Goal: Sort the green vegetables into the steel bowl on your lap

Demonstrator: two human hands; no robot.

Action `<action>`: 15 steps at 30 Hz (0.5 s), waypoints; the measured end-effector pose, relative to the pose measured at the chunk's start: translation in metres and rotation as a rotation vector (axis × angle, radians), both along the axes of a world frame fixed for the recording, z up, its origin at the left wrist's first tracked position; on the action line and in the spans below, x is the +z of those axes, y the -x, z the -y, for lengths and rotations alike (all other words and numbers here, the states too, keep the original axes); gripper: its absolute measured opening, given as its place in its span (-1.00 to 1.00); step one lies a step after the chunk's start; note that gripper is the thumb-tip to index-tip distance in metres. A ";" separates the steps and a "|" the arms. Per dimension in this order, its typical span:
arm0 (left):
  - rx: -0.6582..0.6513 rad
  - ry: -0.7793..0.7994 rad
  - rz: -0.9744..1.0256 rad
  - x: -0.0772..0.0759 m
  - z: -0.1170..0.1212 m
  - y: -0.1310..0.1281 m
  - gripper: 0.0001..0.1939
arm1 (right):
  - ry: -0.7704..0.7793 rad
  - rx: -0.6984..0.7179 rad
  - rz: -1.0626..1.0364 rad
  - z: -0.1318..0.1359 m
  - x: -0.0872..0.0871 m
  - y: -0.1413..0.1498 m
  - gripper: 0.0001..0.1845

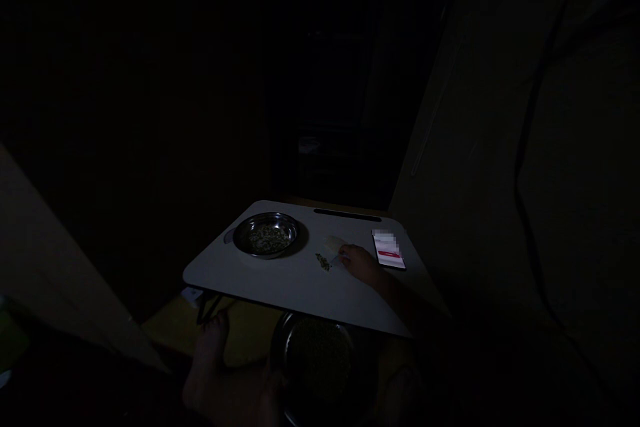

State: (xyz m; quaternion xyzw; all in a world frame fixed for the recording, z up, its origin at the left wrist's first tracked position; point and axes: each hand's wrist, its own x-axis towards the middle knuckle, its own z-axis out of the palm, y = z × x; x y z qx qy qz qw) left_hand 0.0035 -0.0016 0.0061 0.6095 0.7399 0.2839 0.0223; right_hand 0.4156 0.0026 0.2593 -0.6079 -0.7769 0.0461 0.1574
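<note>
My right hand [359, 261] rests on a small white folding table [280, 280], its fingers curled together at a pale object [333, 242]; I cannot make out what they grip. A small heap of green bits [323, 261] lies just left of the fingers. Further left stands a steel bowl [267, 235] with greenish pieces in it. Below the table's near edge a dark bowl [320, 363] full of green stuff sits in my lap. I cannot pick out my left hand in the dark.
A lit phone [389, 250] lies on the table right of my hand. A bare foot [210, 347] shows under the table's front left. A dark cable [525, 167] hangs on the wall at right. The room is very dark.
</note>
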 end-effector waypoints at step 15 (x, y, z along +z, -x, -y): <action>-0.059 0.093 -0.210 0.005 0.005 -0.001 -0.69 | 0.004 0.055 -0.036 0.005 0.002 -0.003 -0.73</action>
